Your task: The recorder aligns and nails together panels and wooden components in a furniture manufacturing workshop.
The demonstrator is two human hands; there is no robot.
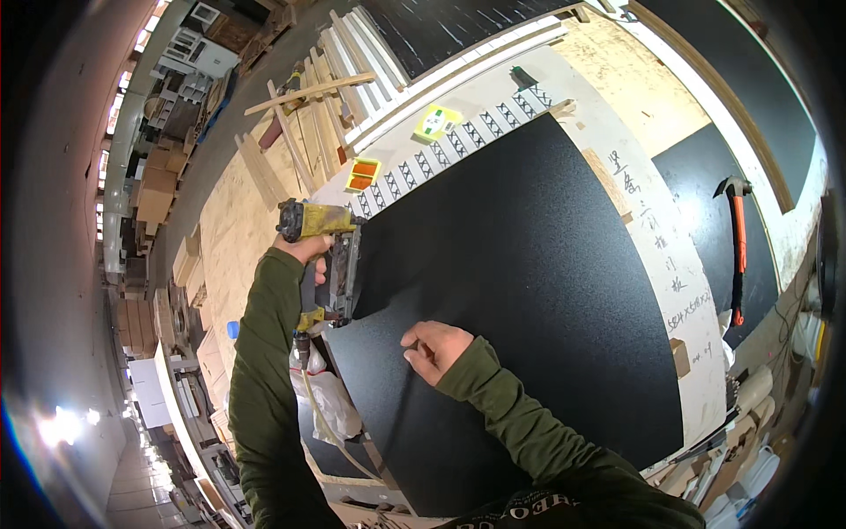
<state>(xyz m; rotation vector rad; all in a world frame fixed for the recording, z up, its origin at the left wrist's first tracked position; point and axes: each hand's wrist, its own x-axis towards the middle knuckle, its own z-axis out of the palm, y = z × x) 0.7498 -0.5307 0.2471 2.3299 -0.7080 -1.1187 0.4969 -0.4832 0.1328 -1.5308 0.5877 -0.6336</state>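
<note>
My left hand [304, 249] is wrapped round the handle of a yellow and black pneumatic nail gun [330, 220]. Its nose is over the left edge of a large black panel [520, 256], and I cannot tell if it touches. A pale air hose [322, 414] runs from the tool's lower end. Over the near left part of the panel, my right hand [443, 349] is curled, with thumb and fingertips drawn together. Whatever lies between those fingertips, if anything, is too small to name.
Beneath the panel is a white board [648, 229] with handwriting. Along the far edge are a yellow box of orange pieces [362, 175] and a yellow-green box [436, 122]. An orange-handled claw hammer [738, 238] lies at right. Wooden strips [304, 132] are piled at far left.
</note>
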